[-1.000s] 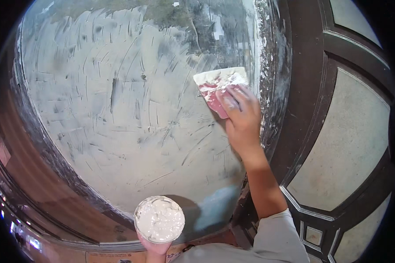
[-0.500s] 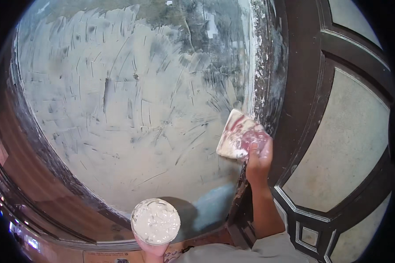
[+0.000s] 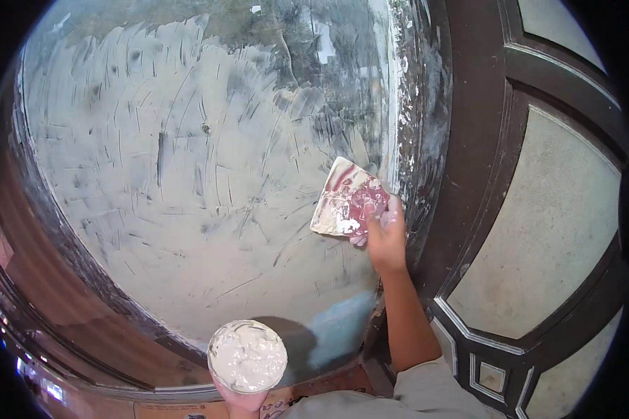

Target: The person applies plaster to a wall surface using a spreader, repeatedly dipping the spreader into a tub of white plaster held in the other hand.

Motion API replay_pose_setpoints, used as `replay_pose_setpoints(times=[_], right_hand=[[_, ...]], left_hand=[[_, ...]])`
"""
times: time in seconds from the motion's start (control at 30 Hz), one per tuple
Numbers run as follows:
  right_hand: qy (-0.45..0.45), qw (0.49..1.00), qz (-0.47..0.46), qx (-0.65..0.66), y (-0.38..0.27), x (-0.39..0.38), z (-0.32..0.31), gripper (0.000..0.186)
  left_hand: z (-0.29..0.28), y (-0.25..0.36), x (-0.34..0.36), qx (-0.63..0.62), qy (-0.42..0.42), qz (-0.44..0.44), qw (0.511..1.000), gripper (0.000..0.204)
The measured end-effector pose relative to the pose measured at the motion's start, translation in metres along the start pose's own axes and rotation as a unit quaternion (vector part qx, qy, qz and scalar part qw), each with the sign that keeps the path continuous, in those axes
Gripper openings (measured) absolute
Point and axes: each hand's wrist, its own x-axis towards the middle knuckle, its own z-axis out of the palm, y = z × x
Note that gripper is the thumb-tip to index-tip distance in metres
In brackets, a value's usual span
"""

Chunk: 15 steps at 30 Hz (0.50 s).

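Observation:
My right hand (image 3: 384, 223) grips a flat red putty spreader (image 3: 349, 201), its face smeared with off-white paste. The spreader's left edge is close to the wall panel (image 3: 196, 216); whether it touches cannot be told. That panel is covered with streaky off-white filler, with darker bare patches toward the top and a bluish patch at the lower right. Low in front of me, my left hand (image 3: 241, 399) holds up a round tub of white putty (image 3: 248, 356). The tub hides most of the fingers, and its putty is lumpy and wet.
A dark frame strip (image 3: 421, 126) with white smears borders the panel on the right. Beyond it stands a dark brown panelled door (image 3: 468, 160) with pale insets. Brown glossy wood (image 3: 70, 286) curves along the left. Printed cardboard (image 3: 182, 410) lies at the bottom.
My right hand has moved left with the spreader, away from the frame strip and further over the panel. The left hand and tub have hardly shifted.

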Motion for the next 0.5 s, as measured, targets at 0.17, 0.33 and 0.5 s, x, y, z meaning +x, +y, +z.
replay_pose_setpoints(times=[0.17, 0.33, 0.5], right_hand=[[0.084, 0.971, -0.097, -0.201, 0.045, 0.007, -0.01, 0.026], [0.131, 0.966, -0.1, -0.201, 0.049, -0.002, -0.006, 0.028], [0.096, 0.987, -0.076, -0.104, 0.082, -0.021, -0.035, 0.04]], left_hand=[[-0.018, 0.002, -0.001, 0.229, -0.047, 0.101, 0.967, 0.066], [-0.017, 0.007, -0.002, 0.22, -0.048, 0.088, 0.97, 0.068], [0.011, 0.011, 0.0, -0.069, -0.001, -0.035, 0.997, 0.069]])
